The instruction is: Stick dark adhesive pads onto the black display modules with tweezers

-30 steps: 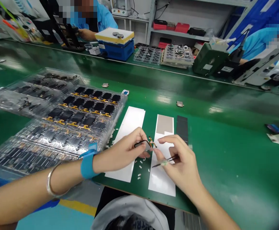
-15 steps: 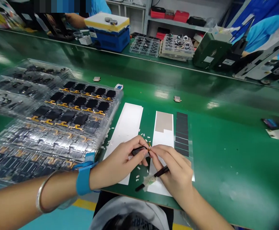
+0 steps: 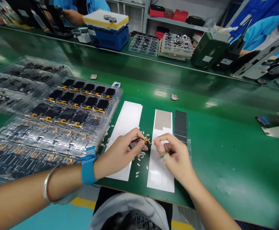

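Observation:
My left hand [image 3: 121,155] grips black tweezers [image 3: 136,142], and their tips hold a small orange flex cable [image 3: 147,139] above the gap between two white liner strips. My right hand [image 3: 175,156] is just to the right of that cable, apart from it, with its fingertips near the cable. That hand holds a second pair of tweezers, wrapped in white tape [image 3: 164,156] and mostly hidden by the fingers. Under it lies the right white strip [image 3: 159,172], carrying a tan pad sheet [image 3: 163,119]. The left white strip [image 3: 127,118] lies under my left hand.
Clear plastic trays of black modules with orange flex tails [image 3: 79,105] fill the green bench's left side. White scraps lie around the strips. A dark strip [image 3: 180,126] stands to the right. A co-worker's hand [image 3: 71,17] and a blue-and-yellow box [image 3: 106,30] are across the bench.
My right hand has moved back from the cable and up the strip, its tweezers now tucked in closer. The two hands, together at the cable before, now stand slightly apart.

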Demonstrator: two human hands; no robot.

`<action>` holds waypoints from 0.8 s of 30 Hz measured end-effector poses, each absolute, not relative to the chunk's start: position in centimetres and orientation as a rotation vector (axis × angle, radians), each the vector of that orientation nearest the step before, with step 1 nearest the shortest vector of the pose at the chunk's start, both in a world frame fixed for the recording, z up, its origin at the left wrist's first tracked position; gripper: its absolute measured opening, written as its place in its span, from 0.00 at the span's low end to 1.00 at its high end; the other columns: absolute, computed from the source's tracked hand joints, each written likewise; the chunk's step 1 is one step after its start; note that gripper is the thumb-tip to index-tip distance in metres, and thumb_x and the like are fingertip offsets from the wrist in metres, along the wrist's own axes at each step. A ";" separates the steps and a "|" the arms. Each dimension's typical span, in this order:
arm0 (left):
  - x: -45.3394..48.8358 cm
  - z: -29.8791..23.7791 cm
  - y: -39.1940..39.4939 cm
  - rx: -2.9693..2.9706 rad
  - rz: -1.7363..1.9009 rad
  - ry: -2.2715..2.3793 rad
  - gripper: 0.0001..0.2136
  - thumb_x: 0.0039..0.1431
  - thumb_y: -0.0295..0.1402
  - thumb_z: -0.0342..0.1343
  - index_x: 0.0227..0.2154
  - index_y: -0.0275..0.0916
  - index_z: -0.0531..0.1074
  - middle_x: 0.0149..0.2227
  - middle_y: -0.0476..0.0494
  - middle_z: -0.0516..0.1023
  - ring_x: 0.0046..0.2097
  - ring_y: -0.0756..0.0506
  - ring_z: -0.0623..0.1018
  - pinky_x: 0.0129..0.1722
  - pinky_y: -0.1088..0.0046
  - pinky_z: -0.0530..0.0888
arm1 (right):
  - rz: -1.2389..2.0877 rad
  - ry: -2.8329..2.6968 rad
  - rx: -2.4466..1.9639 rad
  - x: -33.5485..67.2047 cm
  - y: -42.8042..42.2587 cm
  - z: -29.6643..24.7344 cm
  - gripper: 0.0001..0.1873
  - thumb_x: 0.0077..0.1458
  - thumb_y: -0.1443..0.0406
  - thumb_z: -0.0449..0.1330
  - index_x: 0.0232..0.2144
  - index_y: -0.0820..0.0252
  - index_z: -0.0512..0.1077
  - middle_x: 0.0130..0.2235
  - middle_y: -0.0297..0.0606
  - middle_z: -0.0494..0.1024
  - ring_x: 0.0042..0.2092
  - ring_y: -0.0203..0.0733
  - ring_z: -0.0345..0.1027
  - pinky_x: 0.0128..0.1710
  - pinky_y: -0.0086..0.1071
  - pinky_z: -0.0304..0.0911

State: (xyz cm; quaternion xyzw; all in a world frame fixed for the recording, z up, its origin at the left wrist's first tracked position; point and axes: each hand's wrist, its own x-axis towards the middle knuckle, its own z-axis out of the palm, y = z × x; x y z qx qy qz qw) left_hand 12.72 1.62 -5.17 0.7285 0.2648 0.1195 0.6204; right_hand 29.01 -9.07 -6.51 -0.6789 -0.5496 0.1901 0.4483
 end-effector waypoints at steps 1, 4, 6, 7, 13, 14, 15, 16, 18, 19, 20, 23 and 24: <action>12.9 -5.5 2.0 1.623 0.314 0.623 0.06 0.67 0.36 0.48 0.35 0.39 0.63 0.32 0.49 0.75 0.29 0.52 0.72 0.28 0.75 0.68 | 0.572 -1.329 -1.687 29.4 -8.7 -6.3 0.04 0.56 0.67 0.58 0.29 0.59 0.72 0.27 0.30 0.74 0.20 0.28 0.54 0.20 0.26 0.52; 13.5 -6.4 3.0 1.522 0.430 0.656 0.07 0.66 0.35 0.49 0.33 0.39 0.61 0.30 0.49 0.74 0.26 0.53 0.69 0.26 0.75 0.66 | 0.751 -1.296 -1.696 30.2 -7.5 -6.2 0.03 0.51 0.66 0.61 0.27 0.58 0.75 0.30 0.34 0.78 0.28 0.34 0.67 0.26 0.27 0.60; 13.7 -6.6 3.5 1.490 0.475 0.672 0.06 0.66 0.34 0.48 0.33 0.39 0.60 0.29 0.50 0.73 0.25 0.53 0.68 0.27 0.76 0.66 | 0.770 -1.274 -1.705 30.2 -6.9 -6.6 0.02 0.48 0.67 0.62 0.26 0.58 0.76 0.31 0.35 0.79 0.32 0.38 0.70 0.31 0.30 0.64; 13.8 -6.6 3.6 1.480 0.484 0.677 0.06 0.67 0.34 0.47 0.34 0.39 0.60 0.29 0.50 0.73 0.25 0.53 0.68 0.27 0.76 0.66 | 0.774 -1.265 -1.704 30.2 -6.6 -6.8 0.03 0.47 0.67 0.62 0.26 0.58 0.76 0.30 0.36 0.79 0.33 0.39 0.71 0.33 0.32 0.65; 13.6 -6.1 2.9 1.418 0.395 0.620 0.06 0.67 0.35 0.47 0.35 0.40 0.58 0.30 0.49 0.75 0.26 0.52 0.69 0.27 0.74 0.67 | 0.812 -1.177 -1.618 30.6 -6.4 -7.7 0.06 0.50 0.64 0.61 0.28 0.60 0.75 0.31 0.37 0.79 0.34 0.39 0.71 0.35 0.33 0.66; 13.6 -6.0 2.7 1.408 0.364 0.587 0.06 0.66 0.35 0.48 0.36 0.40 0.57 0.30 0.49 0.75 0.26 0.52 0.69 0.28 0.74 0.67 | 0.827 -1.158 -1.603 30.7 -6.5 -7.6 0.07 0.51 0.62 0.60 0.28 0.60 0.75 0.31 0.37 0.79 0.33 0.38 0.71 0.34 0.32 0.65; 13.5 -5.9 2.5 1.399 0.331 0.548 0.07 0.67 0.36 0.48 0.36 0.41 0.56 0.30 0.49 0.75 0.27 0.52 0.69 0.28 0.74 0.67 | 0.850 -1.141 -1.589 30.8 -6.6 -7.5 0.09 0.53 0.60 0.60 0.28 0.60 0.75 0.30 0.37 0.78 0.31 0.37 0.70 0.32 0.31 0.65; 13.5 -5.9 2.4 1.390 0.297 0.508 0.07 0.67 0.36 0.48 0.36 0.41 0.56 0.31 0.49 0.75 0.27 0.53 0.70 0.28 0.74 0.67 | 0.880 -1.128 -1.574 30.7 -6.7 -7.4 0.11 0.53 0.59 0.61 0.27 0.61 0.74 0.29 0.37 0.78 0.30 0.36 0.69 0.31 0.30 0.64; 13.4 -5.8 2.2 1.381 0.234 0.441 0.08 0.68 0.37 0.47 0.36 0.41 0.55 0.31 0.49 0.74 0.26 0.53 0.69 0.27 0.75 0.66 | 0.952 -1.106 -1.544 30.5 -6.9 -7.1 0.13 0.53 0.57 0.62 0.27 0.61 0.75 0.27 0.36 0.77 0.26 0.34 0.66 0.26 0.28 0.61; 13.4 -5.7 2.1 1.383 0.203 0.420 0.08 0.68 0.38 0.46 0.37 0.41 0.55 0.30 0.50 0.74 0.25 0.54 0.68 0.26 0.76 0.65 | 0.987 -1.095 -1.529 30.4 -7.0 -7.0 0.14 0.52 0.56 0.63 0.27 0.61 0.75 0.26 0.35 0.76 0.24 0.33 0.63 0.24 0.27 0.59; 13.3 -5.7 2.1 1.391 0.177 0.409 0.07 0.68 0.38 0.46 0.37 0.41 0.55 0.29 0.51 0.73 0.24 0.54 0.67 0.25 0.76 0.64 | 1.018 -1.084 -1.515 30.2 -7.0 -6.9 0.14 0.52 0.55 0.63 0.27 0.61 0.75 0.24 0.34 0.75 0.23 0.32 0.61 0.22 0.27 0.56; 13.0 -5.5 2.0 1.458 0.136 0.423 0.06 0.69 0.38 0.45 0.40 0.42 0.56 0.24 0.55 0.69 0.22 0.54 0.63 0.22 0.77 0.61 | 1.089 -1.047 -1.480 29.8 -7.3 -6.9 0.15 0.51 0.54 0.63 0.27 0.62 0.75 0.21 0.32 0.72 0.20 0.28 0.53 0.19 0.25 0.48; 13.0 -5.4 2.0 1.485 0.138 0.434 0.05 0.69 0.37 0.45 0.40 0.42 0.56 0.23 0.57 0.67 0.22 0.53 0.62 0.22 0.77 0.60 | 1.111 -1.031 -1.467 29.7 -7.3 -6.9 0.15 0.51 0.54 0.64 0.26 0.62 0.75 0.21 0.31 0.71 0.19 0.28 0.50 0.18 0.25 0.46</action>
